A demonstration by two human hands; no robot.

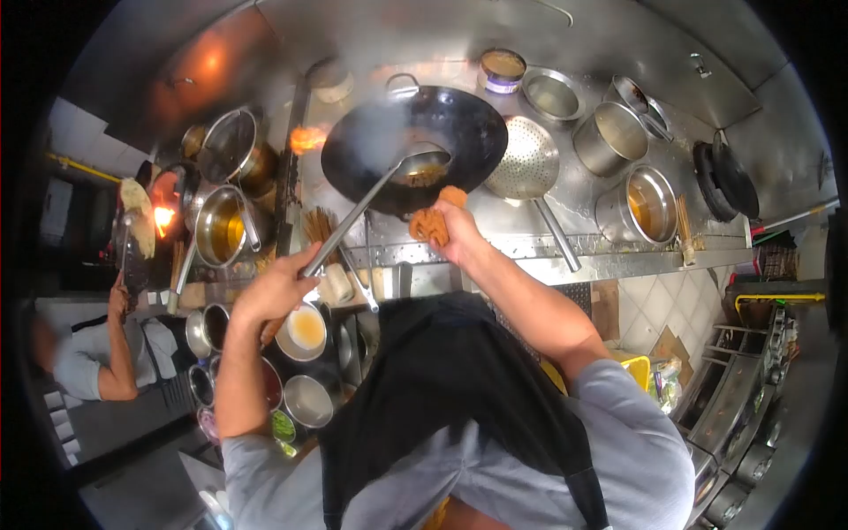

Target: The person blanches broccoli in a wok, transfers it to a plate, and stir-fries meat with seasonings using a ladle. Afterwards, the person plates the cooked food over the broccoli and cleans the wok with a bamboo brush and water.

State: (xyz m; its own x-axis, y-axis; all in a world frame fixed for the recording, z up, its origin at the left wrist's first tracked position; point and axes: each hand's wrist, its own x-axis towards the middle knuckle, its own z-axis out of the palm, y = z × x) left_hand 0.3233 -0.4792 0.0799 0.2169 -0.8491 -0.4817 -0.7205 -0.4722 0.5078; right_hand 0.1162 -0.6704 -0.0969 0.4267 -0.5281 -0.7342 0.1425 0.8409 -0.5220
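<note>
My left hand point(276, 296) is closed round the long handle of a metal ladle point(362, 205). The ladle's bowl is down inside a large black wok point(473, 132), by a little brown liquid at its bottom. Pale smoke or steam rises over the wok's left half. With my right hand point(457, 228) I grip a bunched orange cloth point(430, 227) at the wok's near rim; whatever handle lies under the cloth is hidden. The wok tilts toward me, and a flame point(308, 140) shows beside its left edge.
A perforated strainer point(523, 157) lies right of the wok. Beyond it stand metal pots point(609, 139) and a pot of yellow liquid point(638, 205). Oil pots point(219, 228) and ingredient bowls point(307, 402) are at left. Another person point(110, 353) works a flaming pan farther left.
</note>
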